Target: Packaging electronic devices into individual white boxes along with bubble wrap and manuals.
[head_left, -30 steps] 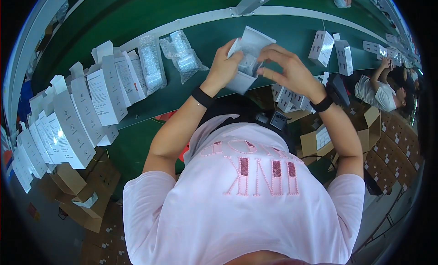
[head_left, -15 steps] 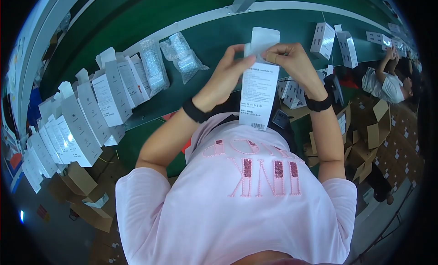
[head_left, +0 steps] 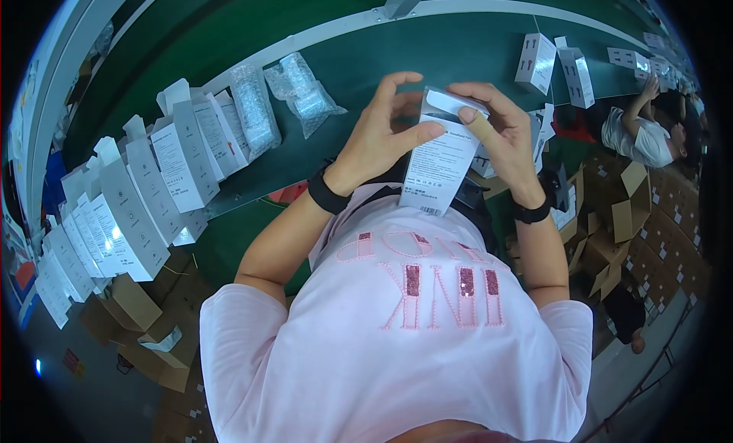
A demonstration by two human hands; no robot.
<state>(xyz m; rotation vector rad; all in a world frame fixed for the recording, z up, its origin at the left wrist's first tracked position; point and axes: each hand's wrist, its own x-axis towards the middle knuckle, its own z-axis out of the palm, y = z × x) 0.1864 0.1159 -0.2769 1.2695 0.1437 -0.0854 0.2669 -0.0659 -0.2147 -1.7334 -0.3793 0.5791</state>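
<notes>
I hold a tall white carton [head_left: 443, 157] upright in front of my chest, its printed back panel facing me. My left hand [head_left: 382, 134] grips its left side, thumb across the panel and fingers curled over the top. My right hand [head_left: 500, 130] holds the right side and the top end, one finger wearing a tan bandage. Both wrists carry black bands. The carton's top end sits between my fingertips; whether its flap is closed I cannot tell.
A green conveyor belt [head_left: 458, 54] runs ahead. White cartons [head_left: 137, 206] with open flaps stand in rows at the left. Clear plastic bags [head_left: 301, 92] lie on the belt. Two cartons [head_left: 553, 65] stand at right. Another person [head_left: 637, 134] sits far right among brown cardboard boxes [head_left: 618, 214].
The flat white carton I was handling over the belt has been squared up and drawn closer to my chest. My hands moved to its top end.
</notes>
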